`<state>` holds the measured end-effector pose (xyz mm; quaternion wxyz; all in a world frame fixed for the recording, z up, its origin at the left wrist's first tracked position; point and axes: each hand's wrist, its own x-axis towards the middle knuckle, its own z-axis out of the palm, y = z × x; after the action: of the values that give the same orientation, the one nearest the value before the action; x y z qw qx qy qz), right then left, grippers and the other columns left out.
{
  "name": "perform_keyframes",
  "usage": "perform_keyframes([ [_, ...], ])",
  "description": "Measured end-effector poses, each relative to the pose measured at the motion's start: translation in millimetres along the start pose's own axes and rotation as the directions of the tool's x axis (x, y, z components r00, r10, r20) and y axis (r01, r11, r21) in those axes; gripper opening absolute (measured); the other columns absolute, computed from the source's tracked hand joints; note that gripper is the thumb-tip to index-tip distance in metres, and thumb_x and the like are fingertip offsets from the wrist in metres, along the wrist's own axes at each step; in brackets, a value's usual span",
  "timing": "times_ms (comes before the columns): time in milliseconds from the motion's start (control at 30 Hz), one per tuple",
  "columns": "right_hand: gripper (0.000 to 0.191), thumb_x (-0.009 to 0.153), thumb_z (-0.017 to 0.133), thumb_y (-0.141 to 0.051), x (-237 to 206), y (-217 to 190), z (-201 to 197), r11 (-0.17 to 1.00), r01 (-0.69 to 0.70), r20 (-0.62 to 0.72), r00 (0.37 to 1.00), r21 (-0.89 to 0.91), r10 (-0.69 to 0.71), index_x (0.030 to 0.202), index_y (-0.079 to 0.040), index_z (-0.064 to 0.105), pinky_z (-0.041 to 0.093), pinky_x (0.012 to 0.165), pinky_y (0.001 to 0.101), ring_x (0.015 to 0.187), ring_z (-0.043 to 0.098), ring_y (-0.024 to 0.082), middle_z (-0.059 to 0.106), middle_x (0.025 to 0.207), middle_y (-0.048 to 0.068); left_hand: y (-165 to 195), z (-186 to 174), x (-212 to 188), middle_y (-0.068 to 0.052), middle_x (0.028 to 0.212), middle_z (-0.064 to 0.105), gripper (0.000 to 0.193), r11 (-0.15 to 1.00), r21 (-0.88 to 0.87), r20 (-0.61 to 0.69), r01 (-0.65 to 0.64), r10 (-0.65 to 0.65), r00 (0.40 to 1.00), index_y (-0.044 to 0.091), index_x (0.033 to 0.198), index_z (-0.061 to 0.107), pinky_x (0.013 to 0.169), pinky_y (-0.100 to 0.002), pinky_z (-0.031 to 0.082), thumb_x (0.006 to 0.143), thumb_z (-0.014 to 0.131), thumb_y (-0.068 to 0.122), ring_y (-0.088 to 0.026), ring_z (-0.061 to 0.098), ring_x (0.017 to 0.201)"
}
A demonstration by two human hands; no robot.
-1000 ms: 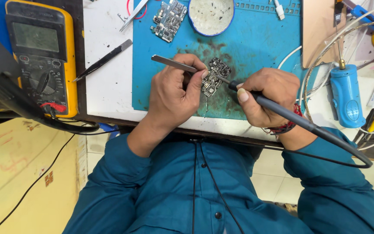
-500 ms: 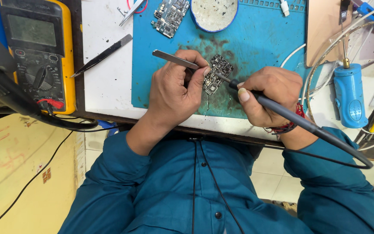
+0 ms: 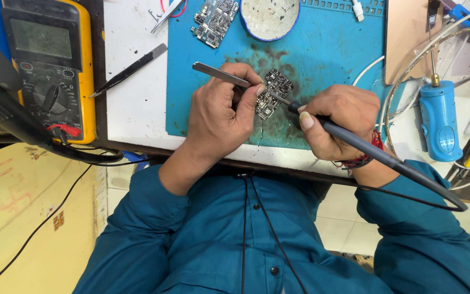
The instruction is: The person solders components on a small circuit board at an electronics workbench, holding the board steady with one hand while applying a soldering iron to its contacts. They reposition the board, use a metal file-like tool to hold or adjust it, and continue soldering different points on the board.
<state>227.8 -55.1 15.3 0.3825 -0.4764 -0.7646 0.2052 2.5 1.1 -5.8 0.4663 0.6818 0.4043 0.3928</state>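
- Circuit board, small and dark, lies on the blue work mat, just between the two hands; it is one of two boards in the head view, the second board lying well apart near the mat's far edge.
- The left hand has its fingers closed around one pair of metal tweezers, whose tips point at the small board.
- The right hand grips one soldering iron like a pen, fingers curled shut on its dark handle, tip touching the board's edge.
- Two more tweezers lie loose: a dark pair on the white table beside the mat, and a silver pair further away.
- One yellow multimeter sits at the left of the view.
- One round tin rests on the mat's far edge.
- One blue cylindrical tool lies to the right.
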Motion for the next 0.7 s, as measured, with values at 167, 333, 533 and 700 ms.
perform_keyframes([
  [167, 0.008, 0.097, 0.069, -0.004, 0.5, -0.2, 0.6, 1.0, 0.004, -0.005, 1.0, 0.001, -0.004, 0.092, -0.004, 0.063, 0.05, 0.058, 0.0327, 0.066, 0.066, 0.025, 0.07, 0.081, 0.011, -0.7, 0.3, 0.3, -0.006, 0.095, 0.068, 0.011, 1.0, 0.011, -0.004, -0.018, 0.018, 1.0, 0.003, 0.108, 0.06, 0.063, -0.026, 0.055, 0.103, 0.071, 0.005, -0.013, 0.07, 0.071],
  [333, 0.008, 0.096, 0.069, -0.004, 1.0, 0.1, 0.2, 1.0, 0.01, -0.001, 1.0, 0.003, -0.01, 0.092, -0.004, 0.063, 0.049, 0.058, 0.0329, 0.067, 0.066, 0.025, 0.069, 0.08, 0.011, -1.2, 0.0, 0.1, -0.007, 0.096, 0.068, 0.011, 1.0, 0.005, -0.005, -0.023, 0.023, 1.0, 0.003, 0.107, 0.06, 0.062, -0.026, 0.055, 0.104, 0.071, 0.005, -0.013, 0.069, 0.071],
  [533, 0.011, 0.103, 0.069, -0.005, -1.1, -3.0, -3.2, 0.999, -0.033, -0.008, 0.999, -0.016, 0.033, 0.098, -0.003, 0.059, 0.053, 0.063, 0.0326, 0.068, 0.068, 0.025, 0.07, 0.087, 0.012, -0.1, 0.2, 0.1, -0.007, 0.094, 0.068, 0.011, 1.0, 0.005, -0.005, -0.023, 0.023, 1.0, 0.003, 0.107, 0.06, 0.062, -0.026, 0.054, 0.104, 0.07, 0.005, -0.012, 0.069, 0.07],
  [700, 0.012, 0.101, 0.07, -0.005, 0.0, -2.8, -2.1, 0.999, -0.039, -0.002, 0.999, -0.031, 0.039, 0.097, -0.003, 0.059, 0.051, 0.06, 0.0332, 0.065, 0.067, 0.025, 0.07, 0.086, 0.014, 0.8, -0.1, 0.5, -0.006, 0.092, 0.068, 0.011, 1.0, 0.001, -0.005, -0.016, 0.016, 1.0, 0.003, 0.108, 0.06, 0.061, -0.026, 0.054, 0.104, 0.07, 0.005, -0.012, 0.069, 0.069],
])
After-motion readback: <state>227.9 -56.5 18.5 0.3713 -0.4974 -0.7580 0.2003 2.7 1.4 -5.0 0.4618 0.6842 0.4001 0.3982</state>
